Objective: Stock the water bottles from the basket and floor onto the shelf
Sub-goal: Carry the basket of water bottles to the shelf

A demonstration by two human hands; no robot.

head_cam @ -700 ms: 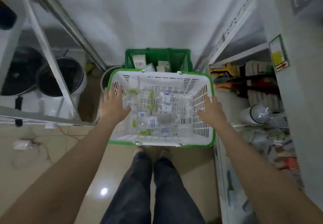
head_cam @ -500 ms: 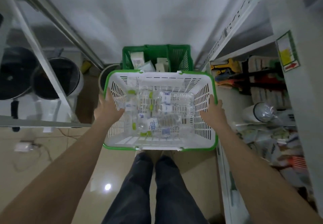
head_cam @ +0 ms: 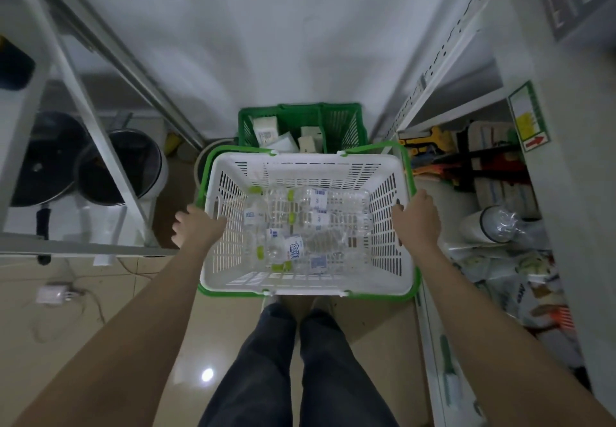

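A white basket (head_cam: 306,170) with a green rim hangs in front of me above my legs. Several clear water bottles (head_cam: 293,226) with green caps and blue-white labels lie jumbled on its bottom. My left hand (head_cam: 200,226) grips the basket's left wall, fingers curled over the edge. On the opposite wall my right hand (head_cam: 416,220) holds on the same way. The white shelf unit (head_cam: 443,70) runs along my right side.
A green basket (head_cam: 343,123) with white boxes stands on the floor just beyond the white one. Two dark pots (head_cam: 123,166) sit under a metal rack (head_cam: 83,93) at left. Tools and bags crowd the lower right shelf (head_cam: 493,193). A white adapter (head_cam: 53,293) lies on the tiled floor.
Both hands have slid outward onto the basket's side walls, and the basket has come closer and higher in view.
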